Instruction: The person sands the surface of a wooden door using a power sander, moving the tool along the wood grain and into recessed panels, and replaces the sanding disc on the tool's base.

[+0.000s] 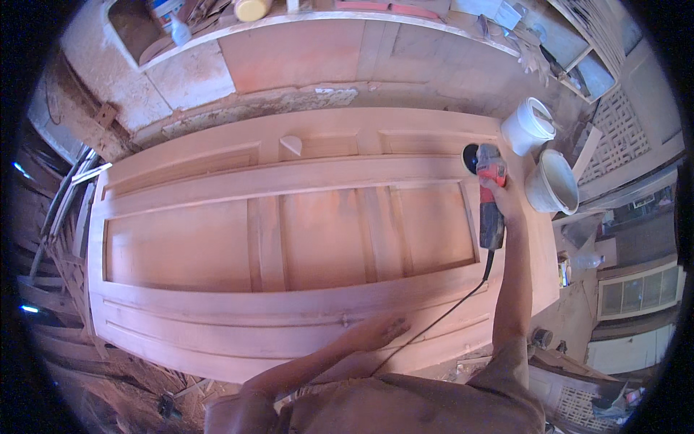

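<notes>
A large panelled wooden door (325, 289), pale and dusty, lies flat in front of me. At its far right, my right hand (510, 200) is closed around a red and black angle grinder (491, 217). The tool's round disc (470, 158) is at the door's frame, by the end of the far narrow panel; whether it touches the wood I cannot tell. A dark cord (455, 309) runs from the grinder's rear back toward my body. My left hand (390, 330) rests on the near part of the door, fingers stretched out, holding nothing.
A small pale half-round piece (291, 144) lies on the far part of the door. Two white buckets (553, 184) stand by its right end. Behind runs a shelf (311, 16) with bottles and clutter. Scrap wood strips (69, 267) lie at the left.
</notes>
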A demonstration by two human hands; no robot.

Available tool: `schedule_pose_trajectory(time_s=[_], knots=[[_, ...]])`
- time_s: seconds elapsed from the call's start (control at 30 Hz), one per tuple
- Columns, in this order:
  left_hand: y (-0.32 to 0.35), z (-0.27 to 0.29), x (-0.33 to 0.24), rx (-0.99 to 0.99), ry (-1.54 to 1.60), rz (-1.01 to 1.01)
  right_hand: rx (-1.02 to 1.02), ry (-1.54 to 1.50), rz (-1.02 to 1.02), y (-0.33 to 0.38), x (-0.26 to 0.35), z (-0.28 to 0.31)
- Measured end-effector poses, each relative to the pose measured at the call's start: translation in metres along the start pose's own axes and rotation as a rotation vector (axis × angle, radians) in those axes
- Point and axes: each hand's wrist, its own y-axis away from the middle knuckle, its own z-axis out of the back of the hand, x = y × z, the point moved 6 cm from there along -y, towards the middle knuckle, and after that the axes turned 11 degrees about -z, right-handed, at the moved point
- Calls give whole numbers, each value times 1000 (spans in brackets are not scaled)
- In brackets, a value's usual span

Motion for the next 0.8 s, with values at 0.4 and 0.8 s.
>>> schedule_pose_trajectory(time_s=[0.4, 0.8], knots=[[-337, -15, 55, -740, 1152, 110, 36, -49, -238, -69, -95, -32], [-337, -10, 78, -744, 1176, 13, 102, -25, -224, -69, -98, -59]])
